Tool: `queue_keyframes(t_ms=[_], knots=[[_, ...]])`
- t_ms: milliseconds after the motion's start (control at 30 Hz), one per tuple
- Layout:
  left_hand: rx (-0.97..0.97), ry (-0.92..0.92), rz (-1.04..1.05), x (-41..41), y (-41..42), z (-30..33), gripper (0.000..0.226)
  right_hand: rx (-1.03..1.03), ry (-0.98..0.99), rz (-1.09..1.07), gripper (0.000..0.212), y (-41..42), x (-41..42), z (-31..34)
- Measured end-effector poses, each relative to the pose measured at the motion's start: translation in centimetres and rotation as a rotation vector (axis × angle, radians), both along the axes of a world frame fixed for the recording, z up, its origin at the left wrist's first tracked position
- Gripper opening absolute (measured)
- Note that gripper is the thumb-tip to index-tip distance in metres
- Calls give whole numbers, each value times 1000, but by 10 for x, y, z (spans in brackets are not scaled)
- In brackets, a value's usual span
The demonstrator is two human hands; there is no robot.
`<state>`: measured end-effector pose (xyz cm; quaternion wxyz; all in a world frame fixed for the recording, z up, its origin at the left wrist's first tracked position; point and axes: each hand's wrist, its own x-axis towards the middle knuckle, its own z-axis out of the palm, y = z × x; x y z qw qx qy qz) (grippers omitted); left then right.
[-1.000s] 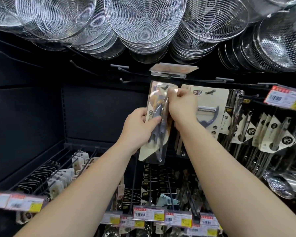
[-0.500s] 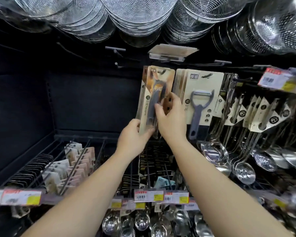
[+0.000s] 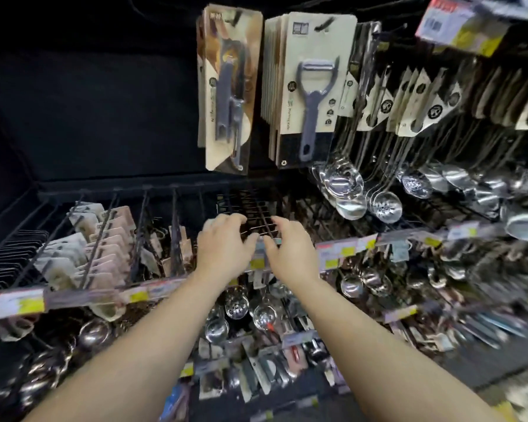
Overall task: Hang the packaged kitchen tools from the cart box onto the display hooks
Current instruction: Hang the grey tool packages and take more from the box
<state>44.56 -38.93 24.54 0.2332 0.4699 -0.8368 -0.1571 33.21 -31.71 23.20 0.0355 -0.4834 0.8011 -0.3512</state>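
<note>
A packaged grey peeler on a beige and brown card [image 3: 227,92] hangs on a display hook at the top middle, free of both hands. Right of it hangs a stack of packaged Y-shaped peelers [image 3: 313,86]. My left hand [image 3: 224,249] and my right hand [image 3: 290,248] hover side by side well below those packs, in front of a row of black wire hooks [image 3: 250,214]. Both hold nothing, their fingers loosely curled. The cart box is out of view.
Slotted spoons and ladles [image 3: 378,190] hang at the right. Carded tools [image 3: 104,239] fill hooks at the lower left behind a price rail [image 3: 83,295]. More packaged tools [image 3: 265,370] hang lower down. The back panel at the upper left is dark.
Both hands have let go of the packaged peeler, which now hangs on its hook, and have dropped down toward me. The view has tilted downward.
</note>
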Motion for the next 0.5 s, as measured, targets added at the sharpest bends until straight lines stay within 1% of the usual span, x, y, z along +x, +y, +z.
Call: queue_keyframes(t_ms=[200, 333, 500], knots=[[-96, -180, -159, -55, 55, -22, 47, 135, 88, -92, 47, 74, -50, -37], [-56, -290, -315, -119, 123, -47, 51, 227, 93, -233, 45, 158, -102, -53], [-11, -360, -541, -201, 225, -74, 50, 329, 43, -415, 43, 276, -167, -74]])
